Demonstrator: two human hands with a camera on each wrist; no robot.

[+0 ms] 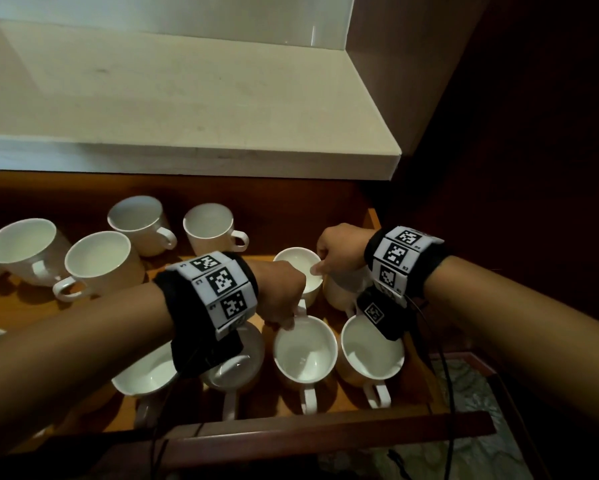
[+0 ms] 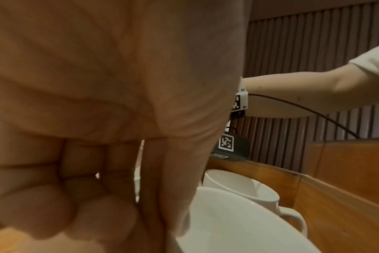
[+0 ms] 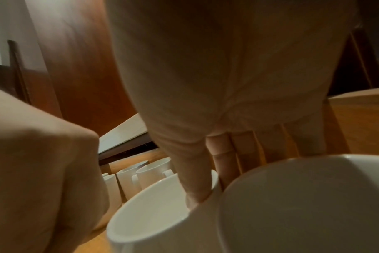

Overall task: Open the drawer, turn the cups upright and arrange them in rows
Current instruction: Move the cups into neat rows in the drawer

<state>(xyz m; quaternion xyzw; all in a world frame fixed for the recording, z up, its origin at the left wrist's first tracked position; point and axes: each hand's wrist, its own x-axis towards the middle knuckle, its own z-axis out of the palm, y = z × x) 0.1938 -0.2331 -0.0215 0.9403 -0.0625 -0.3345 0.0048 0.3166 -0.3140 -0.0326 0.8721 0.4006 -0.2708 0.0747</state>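
The white ceramic cup (image 1: pixel 300 271) stands upright behind the front-row cup (image 1: pixel 305 351). The right hand (image 1: pixel 339 251) pinches its rim; the left hand (image 1: pixel 282 292) curls at its handle. Glazed, slippery, fragile: hold the handle.

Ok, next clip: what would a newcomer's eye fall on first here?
Two forearms with black-and-white marker bands meet over an open wooden drawer full of white cups. The right hand pinches the rim of an upright cup near the drawer's right side, thumb inside; the left hand grips at that cup's handle. Above juts a pale countertop.
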